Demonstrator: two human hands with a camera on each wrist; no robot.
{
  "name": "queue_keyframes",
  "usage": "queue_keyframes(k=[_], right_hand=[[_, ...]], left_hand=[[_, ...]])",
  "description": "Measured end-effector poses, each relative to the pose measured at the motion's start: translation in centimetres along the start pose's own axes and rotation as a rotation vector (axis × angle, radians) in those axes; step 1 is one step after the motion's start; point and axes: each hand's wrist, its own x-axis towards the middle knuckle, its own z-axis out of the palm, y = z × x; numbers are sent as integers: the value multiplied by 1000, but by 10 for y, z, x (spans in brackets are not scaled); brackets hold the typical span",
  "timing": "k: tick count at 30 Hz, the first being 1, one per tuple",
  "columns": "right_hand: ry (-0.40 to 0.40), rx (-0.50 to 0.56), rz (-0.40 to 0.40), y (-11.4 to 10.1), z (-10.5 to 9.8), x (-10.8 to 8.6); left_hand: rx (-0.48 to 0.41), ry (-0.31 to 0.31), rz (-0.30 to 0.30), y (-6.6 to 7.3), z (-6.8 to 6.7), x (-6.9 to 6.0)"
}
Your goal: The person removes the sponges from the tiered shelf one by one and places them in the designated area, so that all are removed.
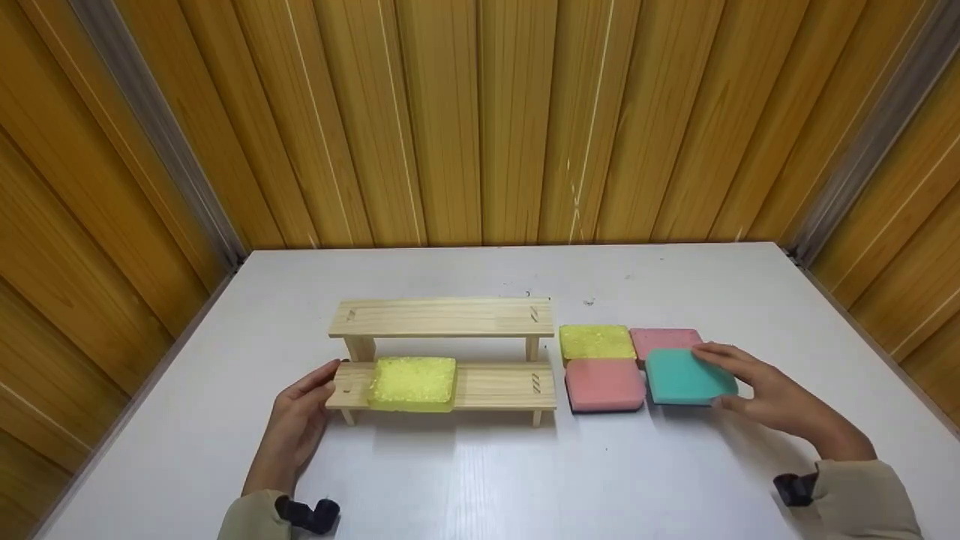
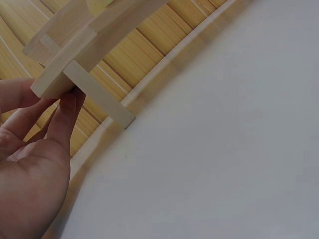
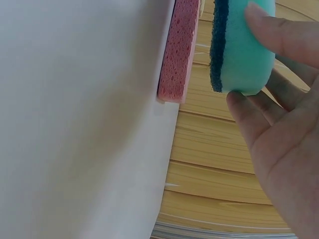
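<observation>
A two-tier wooden rack point(image 1: 487, 384) stands on the white table. My left hand point(image 1: 296, 420) pinches the left end of its lower shelf, and the left wrist view shows the fingertips point(image 2: 67, 102) under the board beside a leg. On that shelf lies a yellow sponge point(image 1: 412, 382). My right hand point(image 1: 772, 394) grips a teal sponge point(image 1: 686, 377) with a dark scouring side point(image 3: 218, 47), lifted off the table. Close by are a pink sponge with a dark underside point(image 1: 604, 384), a yellow sponge point(image 1: 596, 342) and a flat pink sponge point(image 1: 666, 341).
The upper shelf point(image 1: 442, 318) stands behind and above the lower one. Wood-patterned walls point(image 1: 510, 120) rise behind the white table point(image 1: 480, 480) and at both sides. Black wrist straps point(image 1: 307, 515) show at the sleeves.
</observation>
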Motion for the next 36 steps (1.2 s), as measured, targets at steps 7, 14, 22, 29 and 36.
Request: queue_keyframes(k=[7, 14, 22, 29, 36], right_hand=[[-74, 82, 54, 2, 0, 3], [-99, 86, 65, 5, 3, 4], [-127, 104, 100, 6, 6, 6], [-116, 86, 70, 7, 9, 8], [-104, 93, 67, 8, 11, 9]], left_hand=[[-24, -17, -23, 1, -1, 0], [-45, -6, -15, 1, -1, 0], [-22, -8, -8, -1, -1, 1], [6, 8, -14, -1, 0, 2], [-15, 5, -18, -1, 0, 1]])
